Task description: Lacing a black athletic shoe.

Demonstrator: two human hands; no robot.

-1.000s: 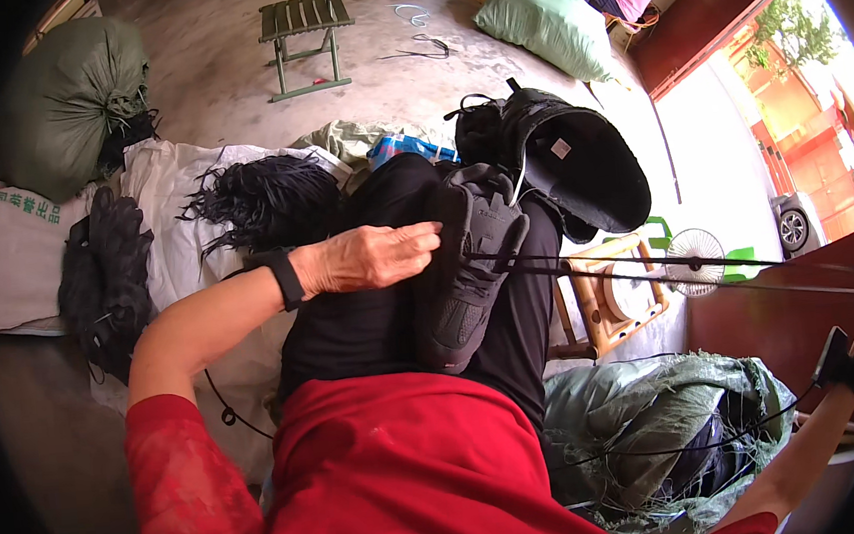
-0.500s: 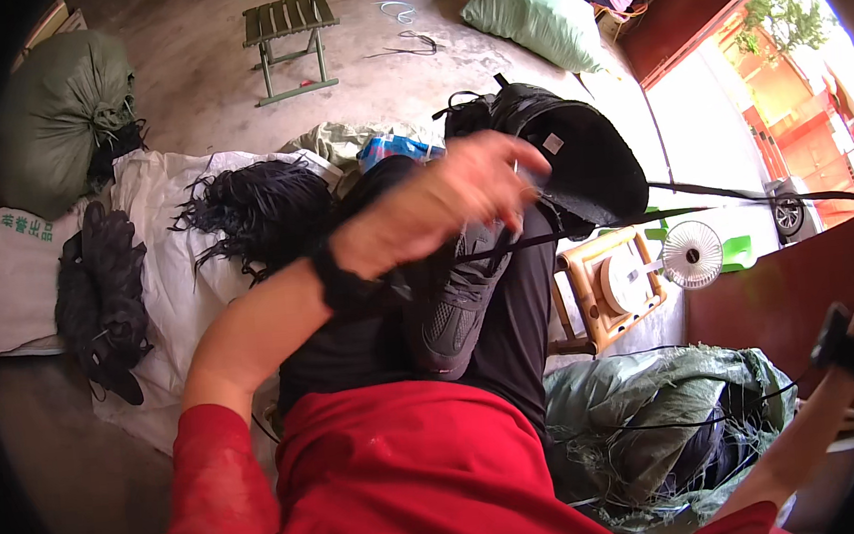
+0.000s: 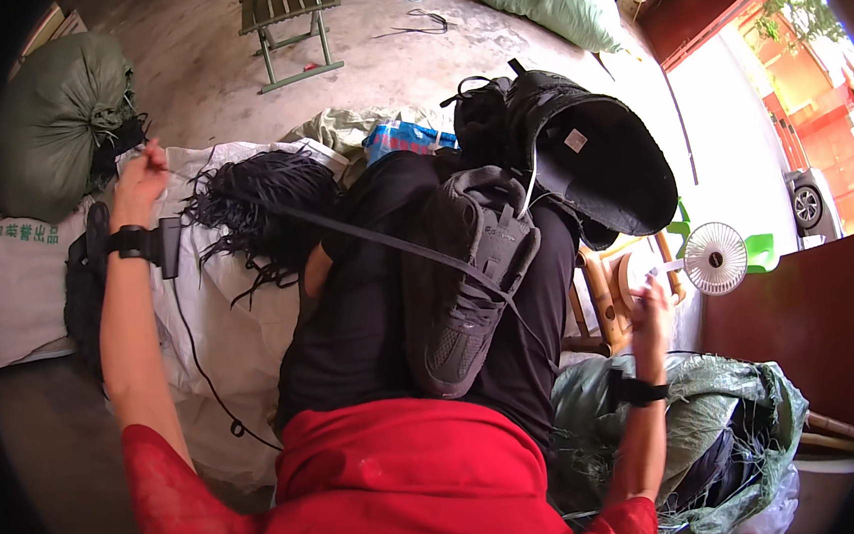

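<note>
A dark grey lace-up shoe (image 3: 459,285) rests on my lap, its toe toward me. From its eyelets a long black shoelace (image 3: 374,236) runs up and left across my knee and the lace bundle. My left hand (image 3: 144,171) is raised at the far left with its fingers pinched on the end of that lace. Another stretch of lace droops over my right thigh. My right hand (image 3: 653,309) is up beside my right knee, near the small fan; its fingers are blurred, and whether they hold anything is unclear. A heap of black laces (image 3: 271,194) lies left of my knees.
An open black bag (image 3: 605,168) stands beyond the shoe. A white fan (image 3: 715,257) is by a bamboo stool (image 3: 605,303). A green woven sack (image 3: 700,426) sits at my right. Stuffed sacks (image 3: 55,126) and white sheeting (image 3: 238,352) lie left; a folding stool (image 3: 287,22) stands ahead.
My left hand has swung from above the shoe to the far left, drawing a lace that way. The right hand has come in from the far right edge, and the lace stretched there is gone.
</note>
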